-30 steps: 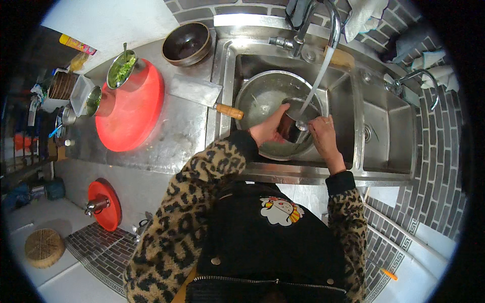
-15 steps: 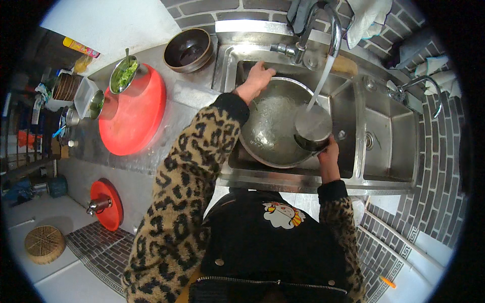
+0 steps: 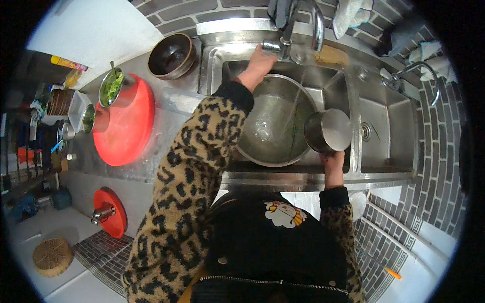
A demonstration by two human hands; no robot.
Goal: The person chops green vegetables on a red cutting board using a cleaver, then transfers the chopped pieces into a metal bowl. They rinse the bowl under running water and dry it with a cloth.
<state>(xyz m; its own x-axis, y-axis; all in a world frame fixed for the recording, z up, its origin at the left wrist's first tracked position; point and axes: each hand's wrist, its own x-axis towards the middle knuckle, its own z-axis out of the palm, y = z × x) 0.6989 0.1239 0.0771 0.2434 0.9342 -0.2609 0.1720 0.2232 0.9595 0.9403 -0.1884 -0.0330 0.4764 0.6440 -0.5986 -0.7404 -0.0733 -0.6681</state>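
My left hand [image 3: 258, 64] reaches to the back of the sink, its fingers closed at the lever of the chrome faucet [image 3: 273, 46]. My right hand [image 3: 333, 160] grips a round metal pot [image 3: 335, 129] from its near side. The pot is tilted, its flat pale underside facing up and right, its dark side toward the basin; its inside is hidden. Below, a large round metal basin [image 3: 277, 163] stands in the left sink bowl with water [image 3: 268, 121] in it. A faint thin streak crosses above the water.
To the right is a second sink bowl [image 3: 386, 146] with another faucet [image 3: 423, 68]. Left of the sink stand a dark brown bowl [image 3: 172, 55], a red round board [image 3: 126, 131] and a metal bowl of chopped greens [image 3: 111, 87]. Cloths [image 3: 349, 16] hang at the back.
My left hand moved from beside the basin rim to the faucet lever. The thick water stream is gone. My right hand lifted the pot from over the basin to the right and tipped it.
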